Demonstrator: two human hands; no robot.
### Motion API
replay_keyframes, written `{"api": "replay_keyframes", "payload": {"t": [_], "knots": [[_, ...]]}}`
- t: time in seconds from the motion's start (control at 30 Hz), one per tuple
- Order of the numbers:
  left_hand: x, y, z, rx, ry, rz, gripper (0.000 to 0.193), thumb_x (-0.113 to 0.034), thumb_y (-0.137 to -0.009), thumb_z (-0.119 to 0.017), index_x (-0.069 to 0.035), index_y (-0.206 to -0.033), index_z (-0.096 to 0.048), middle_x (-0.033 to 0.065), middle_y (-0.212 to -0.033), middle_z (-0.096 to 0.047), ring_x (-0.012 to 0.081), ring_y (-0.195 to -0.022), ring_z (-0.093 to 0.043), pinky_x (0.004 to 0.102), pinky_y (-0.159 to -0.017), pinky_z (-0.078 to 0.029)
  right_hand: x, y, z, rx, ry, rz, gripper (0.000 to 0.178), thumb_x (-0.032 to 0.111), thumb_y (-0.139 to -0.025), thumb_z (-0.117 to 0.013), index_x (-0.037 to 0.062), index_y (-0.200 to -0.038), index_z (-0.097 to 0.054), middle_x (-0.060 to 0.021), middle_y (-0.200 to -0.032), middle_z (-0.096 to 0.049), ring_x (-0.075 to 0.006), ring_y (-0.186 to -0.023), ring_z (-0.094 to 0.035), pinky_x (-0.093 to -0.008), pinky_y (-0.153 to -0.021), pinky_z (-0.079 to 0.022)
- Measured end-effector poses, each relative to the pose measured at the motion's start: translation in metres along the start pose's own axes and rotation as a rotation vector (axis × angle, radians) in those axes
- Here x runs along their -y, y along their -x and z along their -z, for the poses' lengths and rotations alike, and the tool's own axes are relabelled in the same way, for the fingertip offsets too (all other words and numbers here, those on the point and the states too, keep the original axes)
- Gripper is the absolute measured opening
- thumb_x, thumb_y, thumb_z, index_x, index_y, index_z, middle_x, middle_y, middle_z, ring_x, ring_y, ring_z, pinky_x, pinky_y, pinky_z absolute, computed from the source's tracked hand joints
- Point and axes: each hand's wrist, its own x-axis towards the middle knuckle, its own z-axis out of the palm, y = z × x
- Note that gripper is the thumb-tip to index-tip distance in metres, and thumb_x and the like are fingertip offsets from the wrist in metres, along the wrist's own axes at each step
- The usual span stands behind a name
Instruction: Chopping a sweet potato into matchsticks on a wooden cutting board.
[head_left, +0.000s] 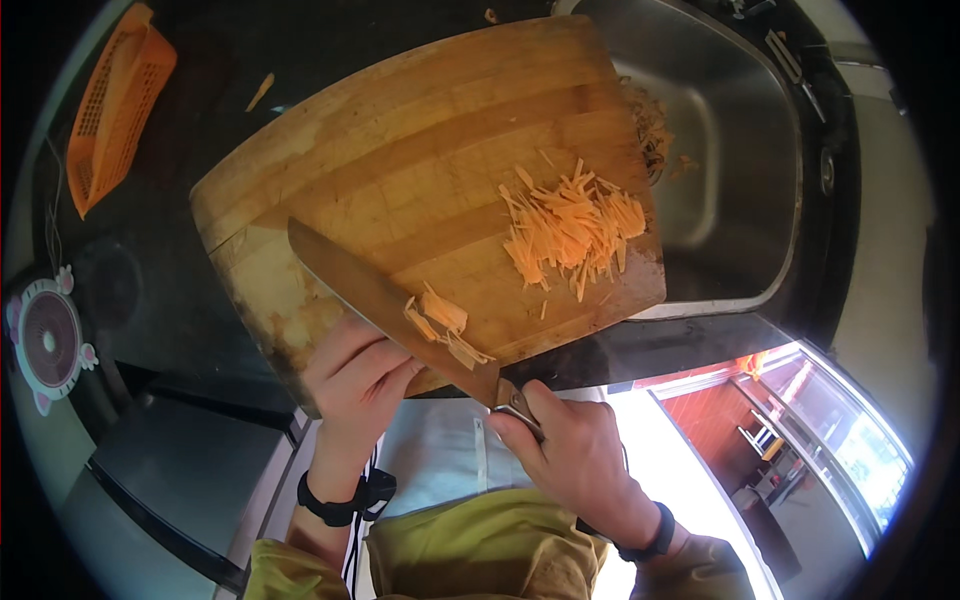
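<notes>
A right hand point(580, 450) grips a knife point(375, 290) by its handle, blade slanting leftward over a wooden board point(400, 180). The left hand point(350, 375) curls close beside the blade, perhaps tucking its fingertips for safety; whether it holds anything is hidden. Carrot slices point(445, 312) lie just beyond it, at the blade. Beyond the right hand, carrot shreds point(570, 225) are heaped, seemingly leaving cutting room; the board partly covers the sink point(740, 200).

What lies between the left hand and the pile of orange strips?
In the head view, from the left hand: the knife blade, a few orange pieces, then bare cutting board.
</notes>
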Motion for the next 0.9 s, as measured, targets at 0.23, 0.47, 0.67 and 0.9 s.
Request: {"api": "replay_keyframes", "payload": {"t": [0.23, 0.47, 0.67, 0.9], "knots": [[-0.0011, 0.0003, 0.0023, 0.024, -0.057, 0.060, 0.021, 0.006, -0.062, -0.082, -0.001, -0.080, -0.074, 0.0082, -0.086, -0.070, 0.0243, -0.078, -0.066, 0.0313, -0.069, -0.053, 0.0026, 0.0024, 0.0025, 0.032, -0.002, 0.019, 0.044, 0.043, -0.090, -0.073, 0.0083, -0.075, -0.048, -0.0048, -0.050, -0.053, -0.0279, -0.040, -0.053, -0.0374, -0.038, -0.040], [-0.0007, -0.0027, 0.0022, 0.027, -0.004, 0.012, 0.028, 0.005, -0.059, -0.084, -0.002, -0.085, -0.076, 0.0082, -0.087, -0.068, 0.0242, -0.079, -0.066, 0.0314, -0.069, -0.053, -0.0028, -0.0020, -0.0011, 0.026, 0.004, -0.024, 0.045, 0.042, -0.090, -0.072, 0.0076, -0.075, -0.048, -0.0057, -0.050, -0.052, -0.0288, -0.040, -0.053, -0.0377, -0.037, -0.039], [0.0004, -0.0025, 0.0028, 0.033, 0.004, 0.006, 0.030, 0.004, -0.058, -0.084, -0.002, -0.086, -0.075, 0.0095, -0.089, -0.068, 0.0256, -0.079, -0.066, 0.0323, -0.068, -0.053, -0.0037, -0.0037, 0.0022, 0.062, -0.034, -0.047, 0.045, 0.041, -0.091, -0.071, 0.0074, -0.075, -0.048, -0.0063, -0.049, -0.052, -0.0298, -0.041, -0.053, -0.0393, -0.038, -0.040], [0.0017, -0.0024, 0.0027, 0.035, -0.023, -0.007, 0.024, 0.004, -0.060, -0.082, -0.003, -0.081, -0.073, 0.0076, -0.088, -0.068, 0.0252, -0.079, -0.065, 0.0326, -0.069, -0.052, -0.0023, -0.0056, 0.0055, 0.061, -0.050, -0.011, 0.044, 0.041, -0.091, -0.071, 0.0073, -0.075, -0.048, -0.0061, -0.049, -0.052, -0.0295, -0.040, -0.053, -0.0394, -0.038, -0.039]]}}
